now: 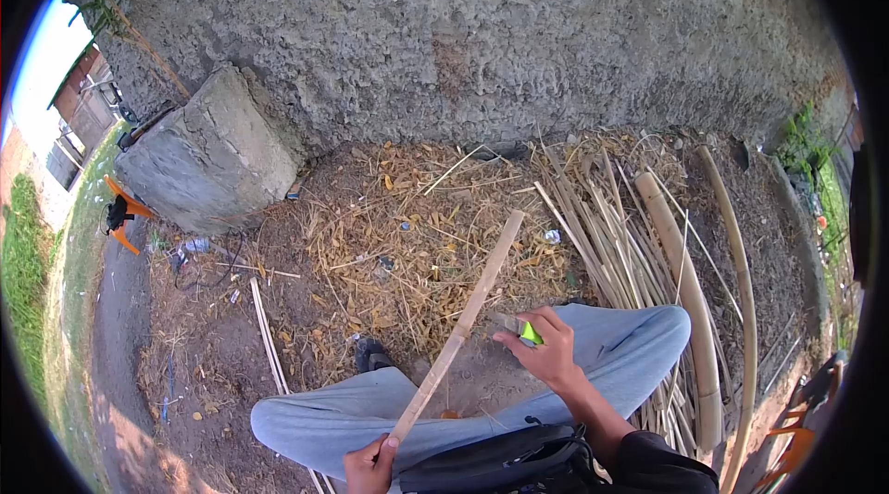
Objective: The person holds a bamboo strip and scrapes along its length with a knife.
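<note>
My left hand (369,464) is closed round the lower end of a flat bamboo strip (458,332), which slants up and to the right over my crossed legs. My right hand (546,346) grips the bright green handle (531,334) of a cutting tool. Its blade (505,320) points left, close to the strip's right edge; whether the two touch is hard to tell. A black bag (495,462) rests on my lap, over grey trousers (343,411).
A rough wall (463,50) rises ahead, with a concrete block (222,151) at the left. Thin strips (611,235) and thick bamboo pieces (681,295) lie to the right. Dry leaves (398,244) cover the ground ahead. Two narrow strips (267,332) lie at the left.
</note>
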`<state>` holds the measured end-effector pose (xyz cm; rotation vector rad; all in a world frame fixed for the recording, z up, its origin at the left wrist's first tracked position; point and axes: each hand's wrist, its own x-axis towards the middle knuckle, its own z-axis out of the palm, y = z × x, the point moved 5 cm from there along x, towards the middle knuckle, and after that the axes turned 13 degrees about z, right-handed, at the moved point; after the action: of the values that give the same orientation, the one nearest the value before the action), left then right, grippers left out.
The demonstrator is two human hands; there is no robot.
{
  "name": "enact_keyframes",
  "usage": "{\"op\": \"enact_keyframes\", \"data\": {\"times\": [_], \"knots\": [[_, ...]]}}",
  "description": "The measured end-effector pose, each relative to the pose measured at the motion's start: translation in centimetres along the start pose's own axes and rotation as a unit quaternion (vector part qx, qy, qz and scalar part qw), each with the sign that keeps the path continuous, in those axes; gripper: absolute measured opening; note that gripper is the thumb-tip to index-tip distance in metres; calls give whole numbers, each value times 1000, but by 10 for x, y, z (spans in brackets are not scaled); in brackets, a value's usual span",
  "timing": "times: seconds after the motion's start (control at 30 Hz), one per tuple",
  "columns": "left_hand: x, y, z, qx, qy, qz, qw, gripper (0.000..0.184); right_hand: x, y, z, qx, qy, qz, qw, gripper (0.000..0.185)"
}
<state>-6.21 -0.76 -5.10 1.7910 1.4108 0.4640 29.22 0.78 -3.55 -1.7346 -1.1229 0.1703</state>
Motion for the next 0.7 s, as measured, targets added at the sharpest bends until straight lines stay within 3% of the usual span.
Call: {"op": "enact_keyframes", "data": {"times": [0.07, 0.17, 0.27, 0.37, 0.7], "knots": [[9, 36, -30, 22, 103, 83, 991, 45, 5, -16, -1, -7, -4, -53, 999, 29], [30, 46, -58, 73, 90, 143, 983, 41, 8, -40, 7, -61, -51, -198, 977, 50], [50, 90, -85, 170, 35, 133, 976, 30, 15, -73, 12, -82, -63, -253, 962, 53], [62, 121, -97, 201, 56, 219, 953, 26, 26, -83, 22, -89, -52, -279, 955, 55], [88, 173, -118, 299, 25, 305, 904, 36, 35, -83, 8, -107, -48, -307, 944, 47]]}}
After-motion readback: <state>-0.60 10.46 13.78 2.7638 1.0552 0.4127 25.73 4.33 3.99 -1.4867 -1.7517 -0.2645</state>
